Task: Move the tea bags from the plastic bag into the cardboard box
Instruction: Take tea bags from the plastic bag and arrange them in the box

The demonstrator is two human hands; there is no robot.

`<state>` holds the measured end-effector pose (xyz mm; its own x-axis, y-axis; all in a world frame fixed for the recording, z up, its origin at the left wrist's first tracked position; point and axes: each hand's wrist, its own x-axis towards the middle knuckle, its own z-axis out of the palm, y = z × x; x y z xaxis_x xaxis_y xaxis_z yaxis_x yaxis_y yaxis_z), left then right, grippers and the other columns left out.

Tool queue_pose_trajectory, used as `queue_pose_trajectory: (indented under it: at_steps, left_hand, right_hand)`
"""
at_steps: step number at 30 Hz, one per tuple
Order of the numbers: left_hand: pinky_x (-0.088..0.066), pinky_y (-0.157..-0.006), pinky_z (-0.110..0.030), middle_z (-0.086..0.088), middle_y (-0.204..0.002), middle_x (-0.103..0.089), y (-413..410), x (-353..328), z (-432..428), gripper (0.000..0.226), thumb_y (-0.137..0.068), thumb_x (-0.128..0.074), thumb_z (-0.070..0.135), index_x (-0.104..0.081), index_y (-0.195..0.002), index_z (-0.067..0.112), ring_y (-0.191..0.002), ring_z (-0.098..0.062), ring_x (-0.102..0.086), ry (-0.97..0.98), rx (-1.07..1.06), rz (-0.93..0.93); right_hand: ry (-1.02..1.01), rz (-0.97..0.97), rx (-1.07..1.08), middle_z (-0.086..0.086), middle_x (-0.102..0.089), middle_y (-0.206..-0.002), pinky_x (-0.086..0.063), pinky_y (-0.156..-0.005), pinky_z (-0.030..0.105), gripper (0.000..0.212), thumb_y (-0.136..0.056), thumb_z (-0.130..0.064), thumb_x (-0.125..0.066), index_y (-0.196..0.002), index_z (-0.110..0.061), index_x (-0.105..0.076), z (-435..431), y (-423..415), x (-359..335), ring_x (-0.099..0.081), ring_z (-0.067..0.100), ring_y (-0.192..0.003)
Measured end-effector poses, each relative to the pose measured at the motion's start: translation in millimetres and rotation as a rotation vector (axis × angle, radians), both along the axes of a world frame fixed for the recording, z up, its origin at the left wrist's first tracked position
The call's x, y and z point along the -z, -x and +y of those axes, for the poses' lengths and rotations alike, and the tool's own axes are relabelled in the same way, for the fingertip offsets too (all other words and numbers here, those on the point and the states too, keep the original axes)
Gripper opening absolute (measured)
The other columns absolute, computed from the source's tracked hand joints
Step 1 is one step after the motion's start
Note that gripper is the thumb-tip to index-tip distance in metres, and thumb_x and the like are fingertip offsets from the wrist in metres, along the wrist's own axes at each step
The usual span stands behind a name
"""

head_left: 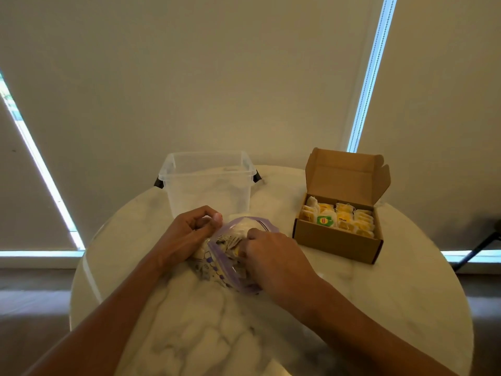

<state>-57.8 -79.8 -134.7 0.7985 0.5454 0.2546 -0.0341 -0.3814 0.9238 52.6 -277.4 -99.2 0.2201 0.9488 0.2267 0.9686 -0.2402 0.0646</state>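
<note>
A clear plastic bag (226,263) with a purple zip rim lies in the middle of the round marble table (379,308), holding several tea bags. My left hand (189,232) grips the bag's left edge with curled fingers. My right hand (271,256) reaches into the bag's open mouth, its fingertips curled among the tea bags and hidden inside. An open cardboard box (336,241) stands at the right with its lid up, and rows of tea bags (339,219) with yellow and green tags lie in it.
A clear plastic tub (208,183) stands just behind the bag, near the table's far edge. Beige blinds hang behind the table. A dark stand leg (479,249) shows on the floor at the far right.
</note>
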Motion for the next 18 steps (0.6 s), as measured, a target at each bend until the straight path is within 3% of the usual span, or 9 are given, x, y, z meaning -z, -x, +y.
queue_pose_trajectory:
  at_steps: [3,6,8,11,15,18]
  left_hand:
    - [-0.06,-0.091,-0.047,-0.012,-0.1,-0.084,1.2,-1.2,0.4,0.021,-0.109,-0.064,0.04,-0.075,-0.098,0.025,-0.092,-0.028,-0.08,0.002,-0.004,0.009]
    - [-0.061,-0.093,-0.051,-0.012,-0.1,-0.084,1.6,-0.6,0.6,0.023,-0.109,-0.064,0.043,-0.075,-0.1,0.025,-0.095,-0.036,-0.081,0.008,-0.032,0.004]
    - [-0.062,-0.095,-0.054,-0.01,-0.1,-0.085,0.7,-0.3,-0.3,0.028,-0.108,-0.062,0.047,-0.075,-0.104,0.022,-0.099,-0.04,-0.08,0.004,-0.043,0.006]
    - [-0.062,-0.094,-0.05,-0.009,-0.099,-0.086,-1.7,-0.3,-1.3,0.033,-0.107,-0.062,0.047,-0.074,-0.107,0.017,-0.099,-0.043,-0.08,0.016,-0.05,0.006]
    - [-0.061,-0.092,-0.045,-0.007,-0.097,-0.086,-2.5,-1.1,-2.5,0.037,-0.104,-0.061,0.048,-0.073,-0.109,0.013,-0.091,-0.031,-0.083,0.007,-0.063,0.007]
    - [-0.062,-0.092,-0.046,-0.007,-0.097,-0.086,-1.7,-1.7,-4.3,0.04,-0.104,-0.06,0.049,-0.073,-0.11,0.012,-0.092,-0.032,-0.083,0.003,-0.067,0.018]
  right_hand:
    - [-0.156,0.15,0.003,-0.011,-0.068,-0.112,-0.056,-0.076,0.034,0.02,-0.099,-0.04,-0.066,-0.114,-0.032,-0.076,-6.7,-10.1,-5.3,-0.066,0.015,-0.097]
    - [-0.289,0.519,0.019,-0.018,-0.073,-0.091,-0.059,-0.068,0.023,0.016,-0.091,-0.048,-0.077,-0.097,-0.033,-0.075,-17.0,-24.0,-6.5,-0.07,0.004,-0.083]
    - [-0.326,0.793,0.024,-0.016,-0.076,-0.087,-0.058,-0.063,0.019,0.017,-0.089,-0.045,-0.082,-0.094,-0.031,-0.075,-23.4,-32.9,-9.6,-0.072,0.002,-0.082]
    - [-0.373,1.094,0.019,-0.007,-0.08,-0.089,-0.055,-0.059,0.02,0.01,-0.093,-0.027,-0.081,-0.102,-0.025,-0.076,-29.1,-45.0,-16.0,-0.071,0.005,-0.071]
    - [-0.4,1.235,0.023,0.0,-0.082,-0.092,-0.053,-0.055,0.021,0.018,-0.098,-0.022,-0.075,-0.114,-0.028,-0.077,-34.3,-53.3,-20.2,-0.065,0.013,-0.067]
    - [-0.456,1.242,0.011,-0.002,-0.081,-0.093,-0.047,-0.055,0.012,0.018,-0.098,-0.019,-0.075,-0.114,-0.026,-0.08,-36.6,-54.7,-20.7,-0.066,0.002,-0.066]
